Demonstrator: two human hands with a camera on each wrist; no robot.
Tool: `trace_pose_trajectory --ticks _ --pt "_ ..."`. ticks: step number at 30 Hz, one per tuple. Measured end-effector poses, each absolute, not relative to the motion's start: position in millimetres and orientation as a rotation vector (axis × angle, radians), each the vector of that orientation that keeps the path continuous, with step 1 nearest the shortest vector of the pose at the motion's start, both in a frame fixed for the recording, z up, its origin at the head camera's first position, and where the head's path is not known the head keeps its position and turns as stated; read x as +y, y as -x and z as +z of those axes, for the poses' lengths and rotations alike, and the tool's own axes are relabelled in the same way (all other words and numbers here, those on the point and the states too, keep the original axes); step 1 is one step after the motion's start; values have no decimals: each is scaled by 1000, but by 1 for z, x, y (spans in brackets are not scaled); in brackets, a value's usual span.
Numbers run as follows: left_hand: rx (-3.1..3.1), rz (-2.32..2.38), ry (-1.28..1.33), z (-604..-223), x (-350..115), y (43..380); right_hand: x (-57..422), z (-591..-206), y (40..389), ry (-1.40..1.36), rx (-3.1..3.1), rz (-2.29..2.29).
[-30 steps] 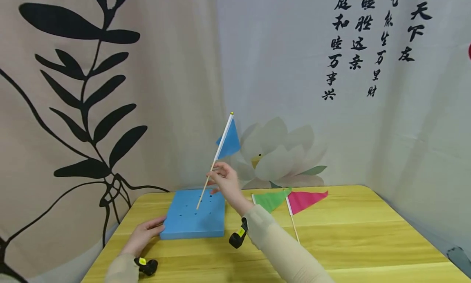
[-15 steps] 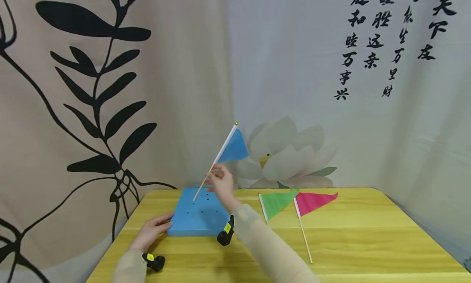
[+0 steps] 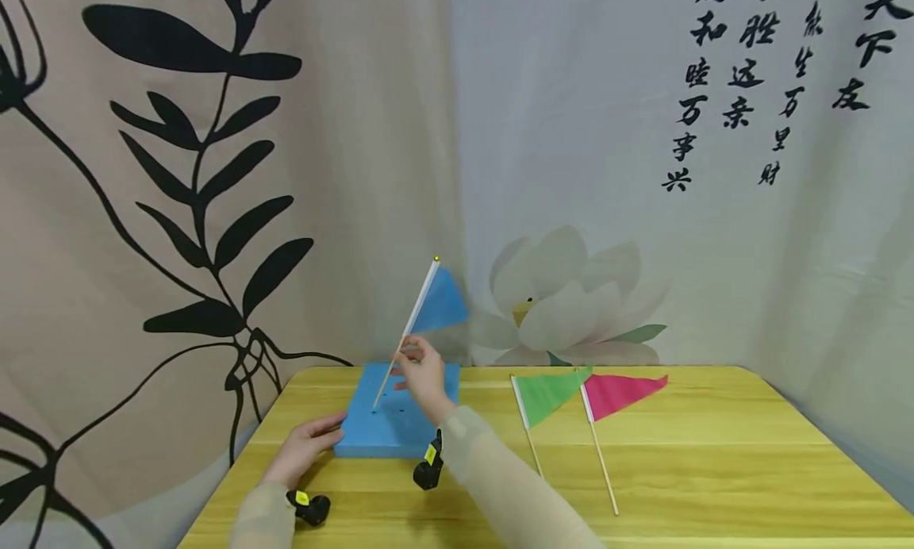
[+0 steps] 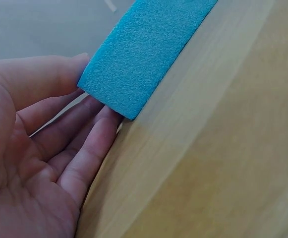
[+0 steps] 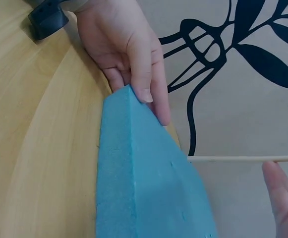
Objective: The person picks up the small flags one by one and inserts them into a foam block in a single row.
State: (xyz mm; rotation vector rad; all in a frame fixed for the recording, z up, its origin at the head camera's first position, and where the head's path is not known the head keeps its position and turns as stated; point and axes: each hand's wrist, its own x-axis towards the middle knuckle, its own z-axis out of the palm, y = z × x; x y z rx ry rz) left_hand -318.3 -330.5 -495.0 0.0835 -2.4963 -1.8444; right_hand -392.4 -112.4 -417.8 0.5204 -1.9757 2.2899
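A blue foam block (image 3: 378,439) with small holes in its top lies flat on the table. My right hand (image 3: 427,378) is over it, pinching the thin wooden stick of a blue triangular flag (image 3: 441,303). The flag leans to the right, and the stick's lower end overlaps a front-left hole. In the right wrist view the stick (image 5: 228,159) runs from the right fingertips to the block's top face. My left hand (image 3: 303,450) touches the block's near left side. In the left wrist view its thumb and extended fingers rest against the corner of the foam (image 4: 144,54).
To the right of the block, a green flag (image 3: 548,394) and a pink flag (image 3: 621,394) lie on the wooden table (image 3: 714,470), their sticks pointing toward the front edge. A printed curtain (image 3: 371,176) hangs behind the table.
My right hand has brought the blue flag lower, and the stick's end has shifted to a front-left hole. The left hand stays at the block. The head view has swung slightly left.
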Motion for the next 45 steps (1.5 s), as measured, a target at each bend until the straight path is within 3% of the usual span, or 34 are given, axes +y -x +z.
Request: trace_pose_trajectory --ticks 30,38,45 --pt "-2484 -1831 -107 -496 -328 320 -124 -437 389 -601 -2185 2132" --pt "-2518 -1849 -80 -496 -328 320 -94 -438 387 -707 -2201 2211" --pt "-2527 -1824 -65 -494 -328 319 -36 -427 388 -712 -2270 2142"
